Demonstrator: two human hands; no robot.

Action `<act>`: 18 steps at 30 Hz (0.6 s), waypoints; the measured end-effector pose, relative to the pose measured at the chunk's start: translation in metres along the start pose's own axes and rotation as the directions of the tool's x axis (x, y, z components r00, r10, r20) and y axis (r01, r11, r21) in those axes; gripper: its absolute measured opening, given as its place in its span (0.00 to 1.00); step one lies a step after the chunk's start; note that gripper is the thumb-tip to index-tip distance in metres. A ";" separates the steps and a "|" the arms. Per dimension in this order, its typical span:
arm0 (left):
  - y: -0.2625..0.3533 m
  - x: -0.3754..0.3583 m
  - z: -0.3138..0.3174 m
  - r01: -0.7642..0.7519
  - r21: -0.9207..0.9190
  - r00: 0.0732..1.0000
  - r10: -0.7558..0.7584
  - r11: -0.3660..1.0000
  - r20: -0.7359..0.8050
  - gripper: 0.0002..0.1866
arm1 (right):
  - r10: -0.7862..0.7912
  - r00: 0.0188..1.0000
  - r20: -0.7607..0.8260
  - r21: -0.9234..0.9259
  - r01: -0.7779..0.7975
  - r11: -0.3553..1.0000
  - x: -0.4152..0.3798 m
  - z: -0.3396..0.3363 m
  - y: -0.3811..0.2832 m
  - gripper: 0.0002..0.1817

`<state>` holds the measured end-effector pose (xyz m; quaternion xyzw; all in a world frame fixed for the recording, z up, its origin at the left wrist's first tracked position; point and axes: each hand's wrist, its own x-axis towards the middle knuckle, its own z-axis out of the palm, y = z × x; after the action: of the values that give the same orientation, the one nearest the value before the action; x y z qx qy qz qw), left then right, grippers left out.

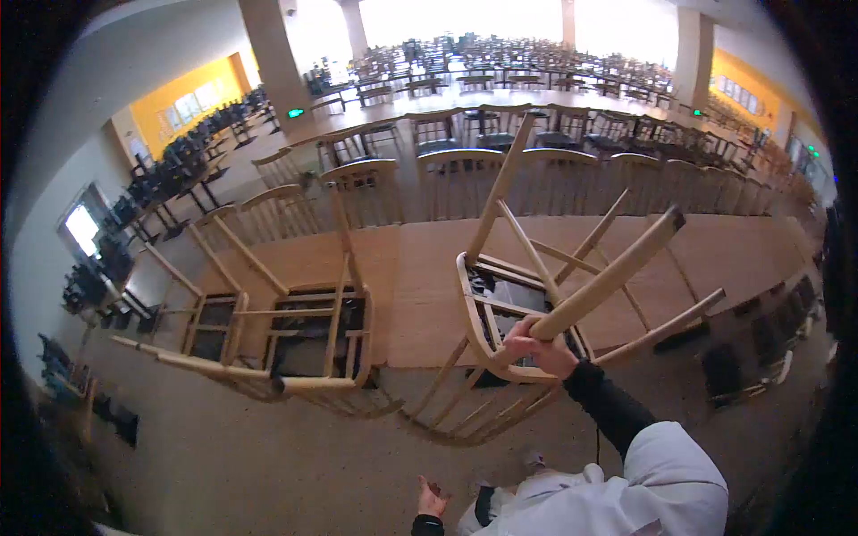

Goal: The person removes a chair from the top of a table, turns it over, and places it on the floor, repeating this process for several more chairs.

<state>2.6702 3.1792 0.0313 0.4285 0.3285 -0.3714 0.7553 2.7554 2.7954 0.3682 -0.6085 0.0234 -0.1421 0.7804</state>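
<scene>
An upside-down wooden chair point(489, 334) rests on the long table, its legs pointing up and its slatted back hanging past the near edge. My right hand point(542, 347) is closed around this chair where the near leg meets the seat frame. Low in the view, my left hand point(432, 498) hangs beside my body, fingers apart and holding nothing. Left of the gripped chair, another upturned chair point(365, 332) lies on the table with its dark seat underside showing. Beyond that one is a third upturned chair point(234, 329).
The wooden table point(420, 268) runs across in front of me. A row of upright chairs point(460, 179) stands along its far side. More tables and chairs fill the hall behind, between pillars point(275, 67). Brown floor point(268, 456) lies on my side.
</scene>
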 end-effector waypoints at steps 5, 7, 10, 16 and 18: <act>-0.007 0.052 0.006 -0.003 -0.038 0.989 -0.002 0.999 -0.146 0.30 | -0.159 0.984 -0.083 0.205 0.173 0.963 -0.030 -0.018 -0.071 0.10; -0.018 0.062 -0.007 -0.100 -0.061 0.880 0.117 0.993 0.460 0.27 | -0.223 0.974 -0.038 0.323 0.223 0.920 -0.056 -0.035 -0.086 0.08; -0.016 0.046 0.009 -0.017 0.139 0.920 -0.039 0.990 0.390 0.25 | -0.239 0.956 -0.170 0.268 0.279 0.922 -0.104 -0.050 -0.103 0.09; -0.004 0.009 0.053 -0.021 0.388 0.886 -0.163 0.921 0.433 0.22 | -0.316 0.923 -0.219 0.284 0.370 0.885 -0.201 -0.084 -0.129 0.12; -0.003 -0.005 0.074 -0.058 0.451 0.870 -0.177 0.891 0.461 0.21 | -0.333 0.896 -0.293 0.261 0.410 0.874 -0.242 -0.098 -0.137 0.12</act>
<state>2.6784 3.1137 0.0653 0.4726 0.0447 -0.5572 0.6814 2.4769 2.7336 0.4407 -0.4470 -0.0239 -0.3644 0.8166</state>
